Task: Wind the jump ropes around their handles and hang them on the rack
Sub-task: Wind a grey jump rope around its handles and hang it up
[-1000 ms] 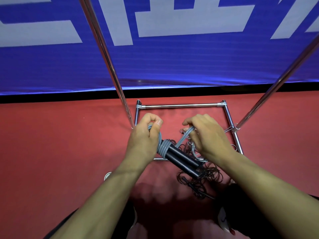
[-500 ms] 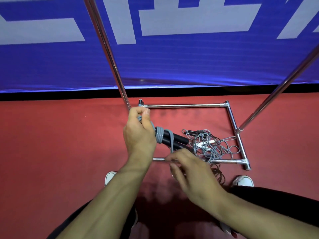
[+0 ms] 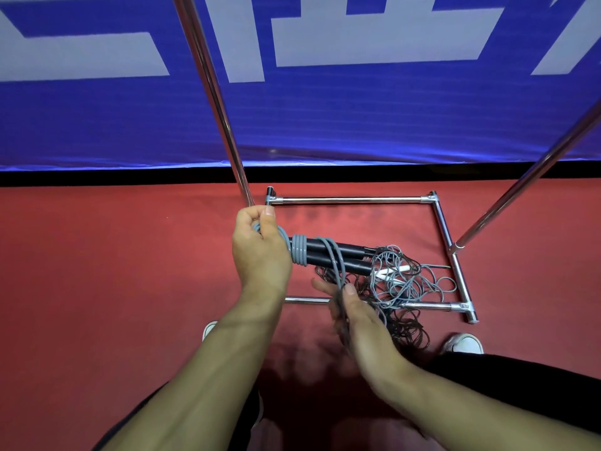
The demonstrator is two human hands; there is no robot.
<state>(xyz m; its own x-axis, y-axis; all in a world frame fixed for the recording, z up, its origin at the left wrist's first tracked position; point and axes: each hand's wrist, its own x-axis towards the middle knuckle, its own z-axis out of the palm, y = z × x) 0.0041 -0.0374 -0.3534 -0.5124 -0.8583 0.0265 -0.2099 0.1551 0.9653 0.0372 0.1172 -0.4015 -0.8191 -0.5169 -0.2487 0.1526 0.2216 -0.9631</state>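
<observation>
My left hand [image 3: 260,249] grips the near end of two black jump-rope handles [image 3: 338,253] held side by side and pointing right. Several turns of grey rope [image 3: 299,254] are wound round them beside my fist, and one looser strand crosses the handles farther right. That strand runs down to my right hand [image 3: 351,307], which pinches it below the handles; this hand is blurred. A tangle of grey and dark ropes [image 3: 400,284] lies on the floor inside the chrome rack's base frame [image 3: 351,200].
Two chrome uprights of the rack rise at the left [image 3: 221,102] and at the right [image 3: 527,177]. A blue banner wall [image 3: 325,125] stands behind. The floor [image 3: 113,271] is red mat. My white shoes [image 3: 463,343] show near the frame's front bar.
My right hand has carried the grey strand from above the handles down and round below them, adding a loop. My left hand has turned the handles to point more to the right.
</observation>
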